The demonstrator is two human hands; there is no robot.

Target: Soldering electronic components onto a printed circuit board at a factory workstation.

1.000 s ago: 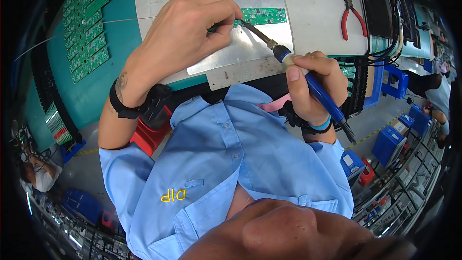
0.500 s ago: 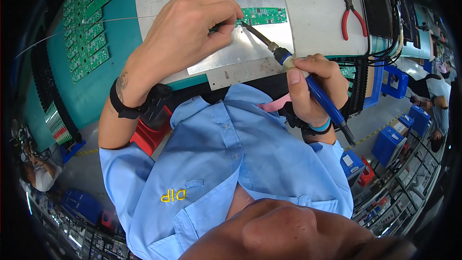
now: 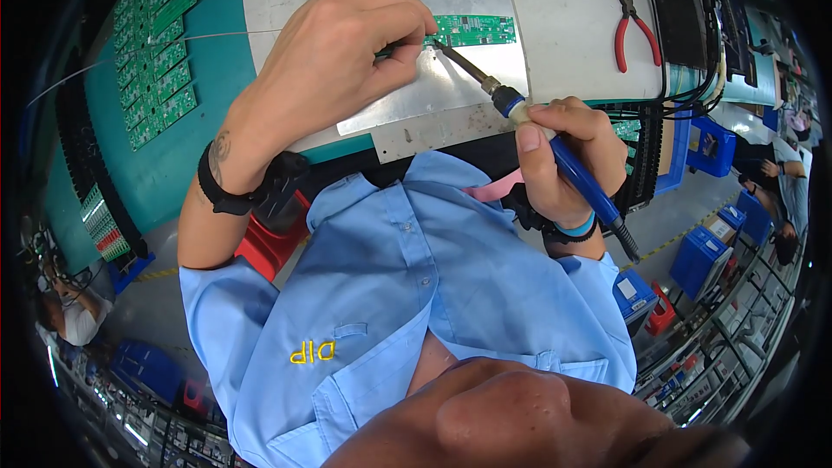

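Observation:
A slim green circuit board (image 3: 481, 29) lies on a shiny metal plate (image 3: 472, 78). My left hand (image 3: 342, 48) is closed at the board's left end and hides that part of it. Thin solder wire (image 3: 230, 34) runs in from the left to this hand, pinched in the fingers; its tip is hidden. My right hand (image 3: 581, 147) grips a soldering iron (image 3: 511, 106) with a blue handle. The iron slants up and left, its dark tip at the board's near edge beside my left fingertips. Whether the tip touches the wire, I cannot tell.
Red-handled pliers (image 3: 637, 30) lie right of the plate. Several green circuit boards (image 3: 165, 69) stand grouped on the teal mat (image 3: 225, 78) at left. Cables (image 3: 706, 61) hang along the right edge of the bench. Blue bins (image 3: 702, 256) and a person (image 3: 784, 178) are farther right.
Both hands, the soldering iron and the board look almost unmoved. At the far right, the other person has shifted their arms and posture.

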